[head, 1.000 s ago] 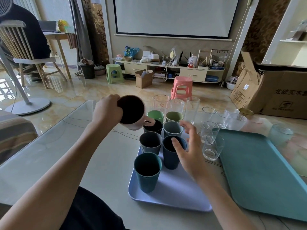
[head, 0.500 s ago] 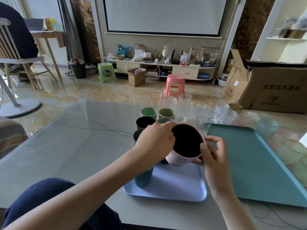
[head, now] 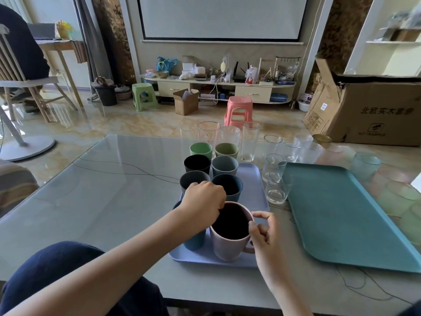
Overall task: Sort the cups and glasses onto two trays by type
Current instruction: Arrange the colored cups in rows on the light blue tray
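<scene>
A pink mug with a dark inside stands on the near right part of the lavender tray. My left hand grips its rim from the left. My right hand pinches the mug at its handle side. Several plastic cups fill the tray's left half, among them a dark blue cup and a teal cup partly hidden under my left wrist. Two green cups stand just past the tray's far edge. The teal tray to the right holds nothing.
Clear glasses stand between the two trays, and taller glasses line the table's far side. Tinted glasses crowd the right edge. A thin cable crosses the glass tabletop on the left. My knee is below the near edge.
My left hand carried the pink mug from above the far cups toward me and down onto the lavender tray. My right hand came to its handle side.
</scene>
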Tool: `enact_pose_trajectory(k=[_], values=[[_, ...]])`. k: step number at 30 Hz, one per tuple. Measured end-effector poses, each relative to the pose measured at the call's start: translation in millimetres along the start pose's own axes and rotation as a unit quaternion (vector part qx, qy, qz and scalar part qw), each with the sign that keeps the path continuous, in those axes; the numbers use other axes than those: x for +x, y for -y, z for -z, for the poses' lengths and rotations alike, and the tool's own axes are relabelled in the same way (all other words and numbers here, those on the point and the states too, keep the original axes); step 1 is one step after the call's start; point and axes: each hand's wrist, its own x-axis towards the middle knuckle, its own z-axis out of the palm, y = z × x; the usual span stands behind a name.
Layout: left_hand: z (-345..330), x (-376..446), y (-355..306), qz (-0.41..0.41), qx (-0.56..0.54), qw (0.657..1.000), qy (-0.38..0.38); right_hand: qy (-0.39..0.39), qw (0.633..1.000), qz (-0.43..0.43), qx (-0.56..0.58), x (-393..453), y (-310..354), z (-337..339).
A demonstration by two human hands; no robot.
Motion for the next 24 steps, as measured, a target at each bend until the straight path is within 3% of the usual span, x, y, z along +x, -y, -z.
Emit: enact_pose_trajectory(k=[19, 22, 24], values=[[24.6, 9.3, 38.0, 0.072, -0.172, 0.980, 0.067, 0.016, 0.999, -0.016, 0.026, -2.9, -4.7, -5.7], [30.1, 8.2, 50.3, 0.107, -0.164, 0.972, 0.129, 0.018, 1.000, -0.006, 0.012, -2.2, -7.1, -7.0], [27.7, 8.1, 56.4, 0.119, -0.125, 0.979, 0.111, 0.017, 1.000, -0.003, 0.005, -1.7, -8.6, -7.6]])
